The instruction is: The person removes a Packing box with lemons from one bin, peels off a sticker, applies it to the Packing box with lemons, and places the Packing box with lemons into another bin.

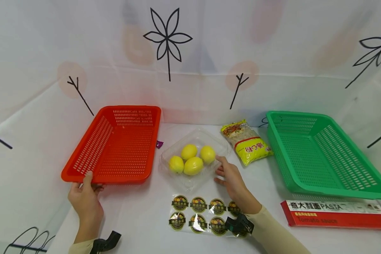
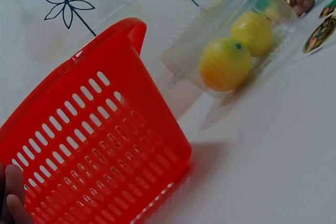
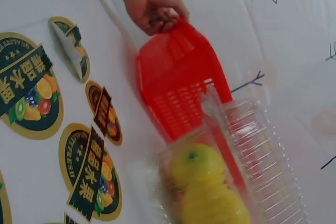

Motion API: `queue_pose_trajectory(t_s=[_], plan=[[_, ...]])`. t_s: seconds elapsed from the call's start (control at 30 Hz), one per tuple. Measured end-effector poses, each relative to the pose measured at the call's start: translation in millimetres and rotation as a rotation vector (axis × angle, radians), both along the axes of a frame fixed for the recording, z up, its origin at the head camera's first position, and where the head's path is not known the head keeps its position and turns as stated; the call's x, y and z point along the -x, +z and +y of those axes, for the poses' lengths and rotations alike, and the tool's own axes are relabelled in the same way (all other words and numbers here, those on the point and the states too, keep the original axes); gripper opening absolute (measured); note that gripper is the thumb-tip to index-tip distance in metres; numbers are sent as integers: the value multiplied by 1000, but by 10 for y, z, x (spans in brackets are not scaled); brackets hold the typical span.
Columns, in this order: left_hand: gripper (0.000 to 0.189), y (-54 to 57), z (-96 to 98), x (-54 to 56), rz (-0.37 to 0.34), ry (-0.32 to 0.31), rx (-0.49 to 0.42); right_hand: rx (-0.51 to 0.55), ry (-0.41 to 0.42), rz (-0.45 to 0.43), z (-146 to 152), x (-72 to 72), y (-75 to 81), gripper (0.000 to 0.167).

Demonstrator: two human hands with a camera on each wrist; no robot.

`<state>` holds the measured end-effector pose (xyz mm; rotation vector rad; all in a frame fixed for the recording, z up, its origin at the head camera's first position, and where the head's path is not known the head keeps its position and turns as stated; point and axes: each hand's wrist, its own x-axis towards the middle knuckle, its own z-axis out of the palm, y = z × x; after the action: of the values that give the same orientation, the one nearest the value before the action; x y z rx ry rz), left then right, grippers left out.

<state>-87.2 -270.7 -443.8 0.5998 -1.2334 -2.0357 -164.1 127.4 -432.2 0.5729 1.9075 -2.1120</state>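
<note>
- Sleeve [image 1: 277, 225] nearest, our right hand [image 1: 236, 182], fingers relaxed, touches the lemon box [image 1: 185, 180] between our hands.
- Our left hand [image 1: 87, 203] pinches the red basket's rim [image 1: 124, 180].
- Best we press the box lightly.

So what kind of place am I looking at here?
Probably a staged tabletop workspace rather than a shop: a flower-printed sheet hangs behind the white table, where a red plastic basket and a green plastic basket flank a clear container of lemons.

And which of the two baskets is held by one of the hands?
The red basket, on the left: the left hand grips its near rim. No hand touches the green basket.
</note>
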Motion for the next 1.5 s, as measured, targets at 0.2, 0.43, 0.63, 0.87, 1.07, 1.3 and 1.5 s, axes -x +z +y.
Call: queue_pose_trajectory(t_s=[0.2,0.43,0.63,0.87,1.07,1.3,1.5], plan=[[47,20,44,-47,45,-49,26,-11,-21,34,88,37,-3,57],[56,12,86,-40,10,-143,65,-113,-56,119,278,173,69,58],[35,2,98,-30,-20,-100,91,-149,-19,212,369,282,97,52],[39,-9,59,-15,16,-35,50,-246,113,265,416,385,69,58],[55,18,64,-16,-26,-72,-20,-287,167,258,466,446,7,63],[48,6,65,-28,-87,-153,-270,-218,132,253,485,457,-23,47],[37,-75,119,-23,-259,-355,-167,-107,114,215,494,421,-29,44]])
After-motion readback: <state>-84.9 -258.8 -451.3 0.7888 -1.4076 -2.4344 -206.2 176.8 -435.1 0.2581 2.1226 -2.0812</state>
